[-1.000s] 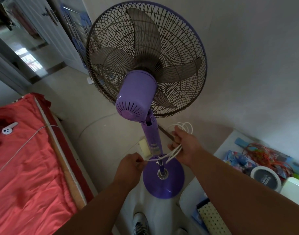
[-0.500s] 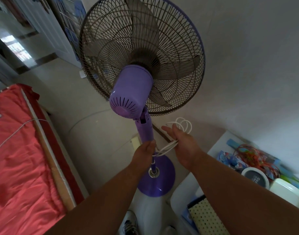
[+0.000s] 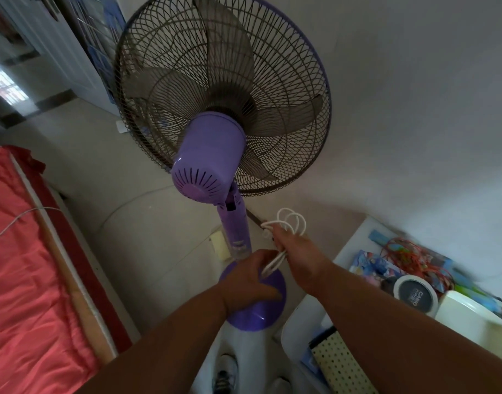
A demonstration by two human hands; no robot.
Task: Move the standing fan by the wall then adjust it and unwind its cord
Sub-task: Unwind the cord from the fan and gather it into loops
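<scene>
Cord bundle held beside purple standing fan

Hands worked at the pole of a purple standing fan (image 3: 215, 155) that stood on the pale floor (image 3: 147, 251) close to a grey wall (image 3: 414, 109), its wire cage facing that wall and its round base (image 3: 258, 314) below the wrists. The right hand (image 3: 296, 251) had its fingers curled round a coiled bundle of white cord (image 3: 291, 221), loops sticking out above the fist and a doubled strand (image 3: 274, 264) running down to the left hand (image 3: 249, 275). The left hand's fingers were curled at the lower end of that strand, just in front of the pole; whether they pinched the cord or the pole could not be told. Left of both hands lay a bed (image 3: 30, 280) under a red cover, with a thin white cable (image 3: 19, 220) across it. Right of the right hand stood a white desk (image 3: 357, 243) carrying a tangle of coloured bands (image 3: 409, 257), a round black-lidded tin (image 3: 414, 294) and a cream container (image 3: 471, 322).
</scene>
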